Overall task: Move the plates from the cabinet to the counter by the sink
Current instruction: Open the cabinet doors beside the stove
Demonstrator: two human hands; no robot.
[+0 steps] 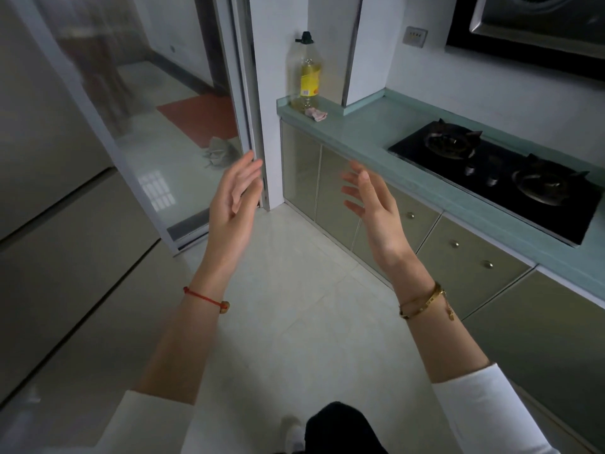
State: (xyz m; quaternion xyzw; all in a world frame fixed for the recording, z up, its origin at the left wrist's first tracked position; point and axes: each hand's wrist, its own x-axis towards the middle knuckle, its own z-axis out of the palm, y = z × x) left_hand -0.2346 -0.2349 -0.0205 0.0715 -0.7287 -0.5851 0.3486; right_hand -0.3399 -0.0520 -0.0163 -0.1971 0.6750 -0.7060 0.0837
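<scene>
No plates and no sink are in view. My left hand is raised in front of me, palm turned inward, fingers apart and holding nothing. My right hand is raised beside it, palm facing the left one, fingers spread and empty. Both hover above the floor, in front of the green lower cabinet doors, which are closed. The pale green counter runs along the right above those doors.
A black gas hob is set into the counter. An oil bottle and a crumpled rag stand at the counter's far end. A glass sliding door and grey panels are on the left. White floor tiles lie ahead.
</scene>
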